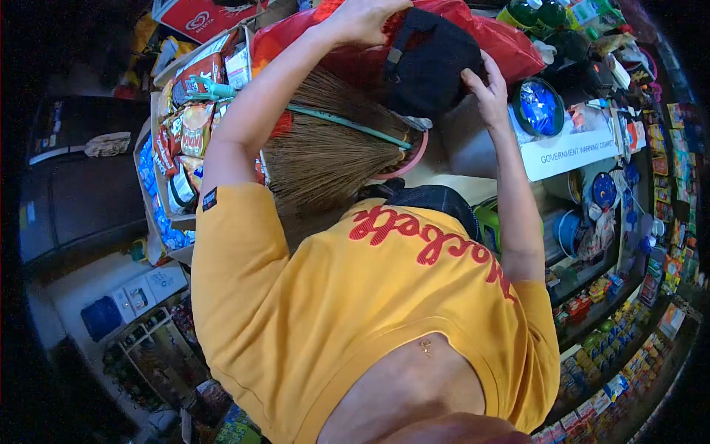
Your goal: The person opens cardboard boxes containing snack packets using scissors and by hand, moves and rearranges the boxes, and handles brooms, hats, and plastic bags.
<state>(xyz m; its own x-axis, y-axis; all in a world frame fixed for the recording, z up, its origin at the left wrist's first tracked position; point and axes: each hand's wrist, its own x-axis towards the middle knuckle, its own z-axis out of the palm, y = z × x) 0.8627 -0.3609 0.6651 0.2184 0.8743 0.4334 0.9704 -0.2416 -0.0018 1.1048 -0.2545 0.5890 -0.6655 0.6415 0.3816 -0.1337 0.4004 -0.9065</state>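
Note:
A black cap (pixel 436 66) with a small strap and buckle is held up between my two hands at the top of the view. My left hand (pixel 366 22) has its fingers curled at the cap's upper left edge, beside red plastic. On the other side, my right hand (pixel 488 92) grips the cap's right edge with thumb and fingers. Behind the cap lies a shiny red plastic bag (pixel 510 48). Below it are a stick broom (pixel 333 140) with a green handle and the pink rim of a container (pixel 409 161).
At the left stands a carton (pixel 174 222) of snack packs. A round tub (pixel 538 107) of blue packets sits at the right, by a white printed box (pixel 566 154). Green bottles (pixel 551 13) are at the upper right; shelves of small packets (pixel 592 355) curve along the right.

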